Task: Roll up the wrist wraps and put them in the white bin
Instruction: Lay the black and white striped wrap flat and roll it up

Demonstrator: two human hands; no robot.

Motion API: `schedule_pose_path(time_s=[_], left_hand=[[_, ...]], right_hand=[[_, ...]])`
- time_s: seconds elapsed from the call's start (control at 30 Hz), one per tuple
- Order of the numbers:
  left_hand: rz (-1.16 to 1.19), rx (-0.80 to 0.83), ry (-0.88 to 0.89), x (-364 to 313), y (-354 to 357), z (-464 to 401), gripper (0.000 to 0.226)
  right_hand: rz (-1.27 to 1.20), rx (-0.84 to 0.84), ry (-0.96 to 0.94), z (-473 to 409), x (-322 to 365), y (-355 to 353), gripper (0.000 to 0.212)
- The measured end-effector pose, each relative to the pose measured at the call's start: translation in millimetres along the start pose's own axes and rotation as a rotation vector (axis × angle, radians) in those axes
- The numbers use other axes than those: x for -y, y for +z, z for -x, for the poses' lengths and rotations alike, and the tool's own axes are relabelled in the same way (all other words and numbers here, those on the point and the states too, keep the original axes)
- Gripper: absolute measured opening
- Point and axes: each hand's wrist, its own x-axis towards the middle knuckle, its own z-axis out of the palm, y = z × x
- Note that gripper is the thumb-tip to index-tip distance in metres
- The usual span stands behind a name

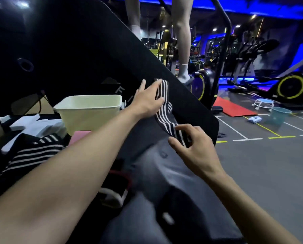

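Note:
A black wrist wrap with white stripes point(164, 113) lies stretched along the black mat point(98, 55). My left hand point(148, 99) presses its far end flat with straight fingers. My right hand point(189, 141) pinches the near end between thumb and fingertips. The white bin point(89, 111) stands on the mat, left of my left hand. More striped wraps point(36, 150) lie in a heap at the lower left, beside my left forearm.
White folded items point(32, 125) sit left of the bin, a pink pad point(78, 136) in front of it. A person's legs point(182, 41) stand on a machine behind the mat. Gym floor, a teal basket point(277, 117) and a red mat point(231, 108) lie to the right.

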Motion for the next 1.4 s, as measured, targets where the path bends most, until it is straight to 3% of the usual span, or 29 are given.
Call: schedule_pose_path(time_s=[0.17,0.33,0.4,0.6,1.03,1.2,1.4], left_hand=[[0.018,0.109,-0.035,35,28,-16,0.069],[-0.185,0.514,-0.214,81,70,21,0.053],[-0.285,0.598,-0.247,95,78,42,0.049],[-0.322,0.449,-0.1,83,59,104,0.037],[-0.295,0.399,0.139,47,36,221,0.02],[-0.291,0.357,0.205,42,48,257,0.028],[-0.178,0.215,0.205,49,65,284,0.022]], right_hand=[[0.076,0.074,0.063,11,-5,27,0.049],[0.233,0.347,0.185,50,-10,42,0.047],[0.236,0.405,0.203,61,-7,40,0.044],[0.099,0.488,0.208,80,-2,35,0.043],[-0.083,0.76,-0.004,95,-12,11,0.018],[-0.078,0.749,-0.098,106,-15,6,0.031],[-0.17,0.702,-0.128,117,-20,5,0.044]])
